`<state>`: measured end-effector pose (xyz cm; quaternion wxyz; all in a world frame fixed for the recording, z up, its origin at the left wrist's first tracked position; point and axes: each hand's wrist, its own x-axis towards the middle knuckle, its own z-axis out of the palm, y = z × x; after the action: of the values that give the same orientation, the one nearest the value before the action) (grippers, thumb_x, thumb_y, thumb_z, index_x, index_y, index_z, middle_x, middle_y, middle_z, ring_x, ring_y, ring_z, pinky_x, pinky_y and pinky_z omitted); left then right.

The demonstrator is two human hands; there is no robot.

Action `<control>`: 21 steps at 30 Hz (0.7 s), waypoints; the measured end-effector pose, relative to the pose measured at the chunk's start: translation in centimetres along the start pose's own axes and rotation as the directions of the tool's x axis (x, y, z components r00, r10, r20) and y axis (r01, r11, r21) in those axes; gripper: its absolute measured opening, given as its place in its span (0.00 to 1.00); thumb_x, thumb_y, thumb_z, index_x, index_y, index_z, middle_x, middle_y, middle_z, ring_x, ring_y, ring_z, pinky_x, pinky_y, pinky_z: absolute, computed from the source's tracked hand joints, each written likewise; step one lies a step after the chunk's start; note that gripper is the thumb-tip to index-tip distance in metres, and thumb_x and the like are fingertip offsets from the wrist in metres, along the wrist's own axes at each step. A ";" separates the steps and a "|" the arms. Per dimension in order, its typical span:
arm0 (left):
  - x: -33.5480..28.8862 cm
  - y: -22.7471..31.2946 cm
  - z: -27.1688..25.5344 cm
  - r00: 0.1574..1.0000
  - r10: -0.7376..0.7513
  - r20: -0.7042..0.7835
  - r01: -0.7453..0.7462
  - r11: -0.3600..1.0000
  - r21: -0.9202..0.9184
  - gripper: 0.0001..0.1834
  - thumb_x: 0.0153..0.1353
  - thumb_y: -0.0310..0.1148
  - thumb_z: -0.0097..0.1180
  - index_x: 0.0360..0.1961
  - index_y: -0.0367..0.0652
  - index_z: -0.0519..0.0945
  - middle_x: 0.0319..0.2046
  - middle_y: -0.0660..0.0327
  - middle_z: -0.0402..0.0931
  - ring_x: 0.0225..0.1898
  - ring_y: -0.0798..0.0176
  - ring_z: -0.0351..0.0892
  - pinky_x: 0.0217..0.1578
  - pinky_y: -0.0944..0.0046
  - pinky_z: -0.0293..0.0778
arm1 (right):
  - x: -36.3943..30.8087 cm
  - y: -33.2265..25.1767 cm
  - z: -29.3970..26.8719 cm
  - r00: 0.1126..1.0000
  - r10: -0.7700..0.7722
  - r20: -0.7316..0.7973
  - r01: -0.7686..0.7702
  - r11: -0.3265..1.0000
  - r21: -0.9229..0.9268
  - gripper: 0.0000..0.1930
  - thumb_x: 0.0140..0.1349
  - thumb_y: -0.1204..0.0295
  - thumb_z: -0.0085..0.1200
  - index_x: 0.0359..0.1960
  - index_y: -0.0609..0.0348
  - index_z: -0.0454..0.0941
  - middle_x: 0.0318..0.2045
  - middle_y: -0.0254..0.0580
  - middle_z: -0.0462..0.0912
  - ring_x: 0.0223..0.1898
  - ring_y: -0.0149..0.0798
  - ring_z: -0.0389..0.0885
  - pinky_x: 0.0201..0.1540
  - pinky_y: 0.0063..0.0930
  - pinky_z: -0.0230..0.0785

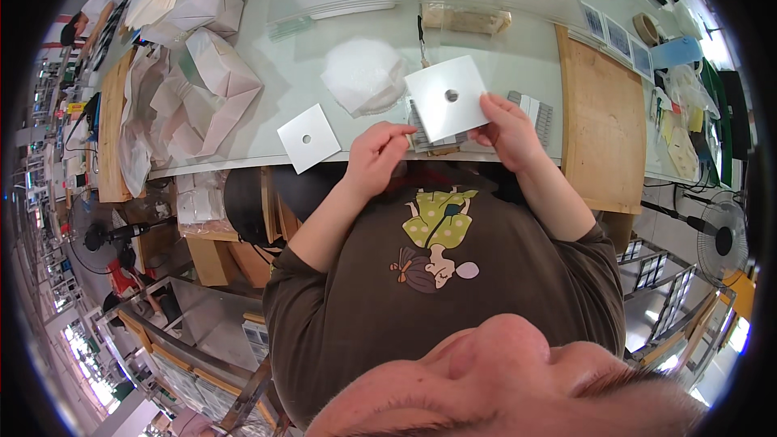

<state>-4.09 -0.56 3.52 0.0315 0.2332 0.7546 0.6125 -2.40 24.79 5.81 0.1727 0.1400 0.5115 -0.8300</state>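
My pale table (283, 73) has one wooden board (603, 121) rightward, crumpled paper (231, 77) leftward, one white rounded bundle (364, 73) between. Two holed white squares: the raised plate (437, 81), pinched by my right hand (511, 131), blocks some grey strips (544, 119); the loose plate (318, 142) lies left. My left hand (380, 158) curls nearby, grip unclear.

Fans (723, 240) flank a pale table (283, 73), perhaps windows (91, 368) beyond.

A wooden board (604, 125) lies at right, a fan (722, 241) farther right.
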 end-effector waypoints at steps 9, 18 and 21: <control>2.5 -0.2 0.6 0.853 -0.513 0.097 0.511 0.858 0.041 0.16 0.55 0.40 0.63 0.22 0.35 0.80 0.15 0.69 0.72 0.20 0.76 0.64 0.23 0.72 0.63 | -0.1 2.4 0.4 0.959 -0.231 -0.162 0.040 0.679 -0.733 0.17 0.57 0.62 0.61 0.22 0.64 0.75 0.18 0.31 0.73 0.21 0.23 0.65 0.24 0.20 0.61; 2.5 -0.6 0.7 0.817 -0.571 0.083 0.565 0.821 0.086 0.15 0.54 0.39 0.65 0.22 0.36 0.81 0.17 0.70 0.73 0.21 0.77 0.65 0.23 0.73 0.63 | -0.3 3.1 0.2 0.954 -0.217 -0.208 0.005 0.703 -0.711 0.18 0.54 0.63 0.65 0.19 0.63 0.72 0.17 0.27 0.71 0.22 0.22 0.63 0.24 0.19 0.57; 2.5 -0.7 0.7 0.809 -0.581 0.083 0.574 0.813 0.098 0.16 0.53 0.40 0.65 0.23 0.35 0.81 0.17 0.68 0.74 0.21 0.76 0.66 0.24 0.72 0.65 | -0.2 3.5 -0.1 0.951 -0.231 -0.204 0.011 0.689 -0.725 0.17 0.54 0.64 0.65 0.19 0.63 0.72 0.17 0.27 0.71 0.22 0.22 0.63 0.23 0.20 0.57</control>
<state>-6.24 0.97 3.28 0.2495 0.0270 0.8072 0.5343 -0.66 23.42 3.05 0.0836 0.1430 0.8209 -0.5465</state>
